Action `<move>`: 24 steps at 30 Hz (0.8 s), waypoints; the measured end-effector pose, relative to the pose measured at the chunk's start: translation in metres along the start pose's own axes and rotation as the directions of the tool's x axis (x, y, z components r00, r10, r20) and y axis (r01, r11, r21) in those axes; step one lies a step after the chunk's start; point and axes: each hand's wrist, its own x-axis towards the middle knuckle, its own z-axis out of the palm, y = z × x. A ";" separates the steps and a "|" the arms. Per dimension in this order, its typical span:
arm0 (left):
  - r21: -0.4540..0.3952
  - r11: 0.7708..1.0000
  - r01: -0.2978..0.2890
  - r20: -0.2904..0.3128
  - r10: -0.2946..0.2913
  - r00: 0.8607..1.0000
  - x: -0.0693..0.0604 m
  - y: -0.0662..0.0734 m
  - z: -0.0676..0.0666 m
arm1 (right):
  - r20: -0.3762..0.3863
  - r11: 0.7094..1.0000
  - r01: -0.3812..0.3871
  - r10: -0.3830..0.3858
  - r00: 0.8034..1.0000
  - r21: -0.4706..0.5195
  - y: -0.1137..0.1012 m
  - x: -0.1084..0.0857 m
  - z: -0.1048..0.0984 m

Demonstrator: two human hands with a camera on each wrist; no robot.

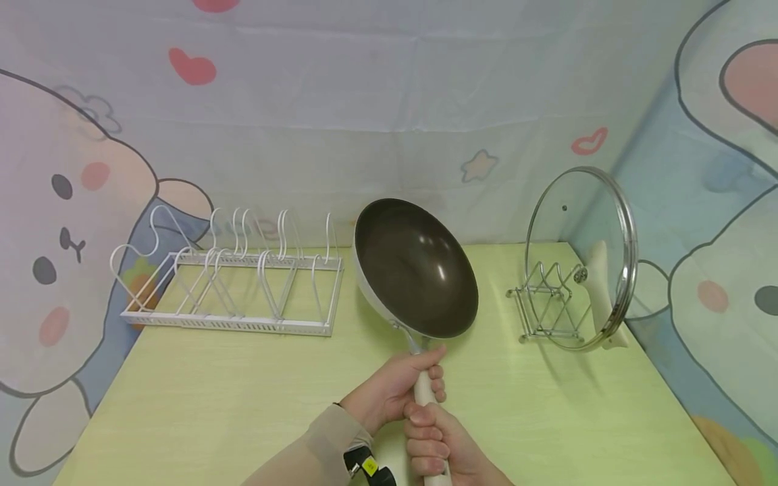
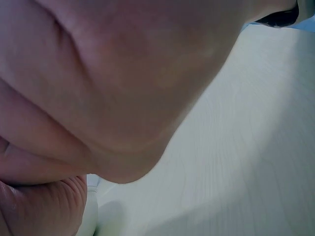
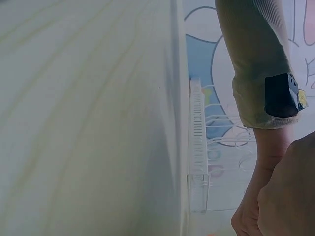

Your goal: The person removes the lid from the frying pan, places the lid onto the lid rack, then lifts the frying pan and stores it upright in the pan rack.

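Observation:
A frying pan (image 1: 416, 270) with a dark inside and a pale handle (image 1: 423, 390) is tilted up in the middle of the head view. My left hand (image 1: 398, 391) grips the handle near the pan body, thumb along the top. Just below it, my right hand (image 1: 440, 442) has its fingers curled round the handle's lower part. In the left wrist view a large part of my left hand (image 2: 133, 98) hides most of the handle. The right wrist view has my right hand (image 3: 290, 191) at the lower right, in front of my left hand (image 3: 248, 214).
A white rack (image 1: 231, 324) with several upright wire dividers stands at the left of the table (image 1: 243, 398). On the right, a glass lid (image 1: 629, 256) with a metal rim and pale handle stands upright in a small metal rack (image 1: 547, 334). A patterned cloth (image 1: 340, 88) hangs behind.

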 end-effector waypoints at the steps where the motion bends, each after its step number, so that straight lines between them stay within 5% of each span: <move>1: -0.004 1.000 0.000 0.000 0.000 1.000 0.000 0.000 0.000 | 0.003 1.000 0.000 0.000 1.000 0.006 0.000 0.000 0.000; 24: -0.008 1.000 -0.005 0.013 0.005 1.000 -0.004 0.003 0.001 | 0.057 0.998 0.011 -0.014 0.998 0.064 0.003 0.003 0.004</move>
